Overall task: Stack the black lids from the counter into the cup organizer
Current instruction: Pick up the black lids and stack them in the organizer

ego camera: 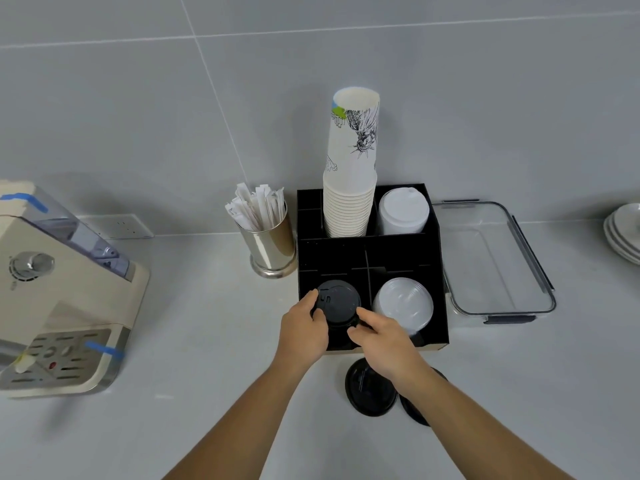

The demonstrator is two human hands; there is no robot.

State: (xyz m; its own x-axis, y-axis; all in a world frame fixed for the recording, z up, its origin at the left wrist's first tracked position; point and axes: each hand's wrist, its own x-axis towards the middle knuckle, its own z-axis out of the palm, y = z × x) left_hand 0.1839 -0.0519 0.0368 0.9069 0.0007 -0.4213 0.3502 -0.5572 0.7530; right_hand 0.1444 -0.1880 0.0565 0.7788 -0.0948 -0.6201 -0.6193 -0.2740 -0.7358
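A black cup organizer (436, 271) stands at the back of the counter. In its front left compartment sits a stack of black lids (337, 303). My left hand (304, 332) grips the stack's left side and my right hand (384, 337) grips its right side. Two more black lids lie on the counter in front of the organizer: one (369, 393) in plain view, the other (414, 408) mostly hidden under my right forearm.
The organizer also holds paper cups (349, 174), white lids (403, 211) and clear lids (403, 303). A metal cup of wrapped sticks (268, 237) stands to its left, a clear container (498, 261) to its right. A coffee machine (59, 296) sits far left, plates (623, 233) far right.
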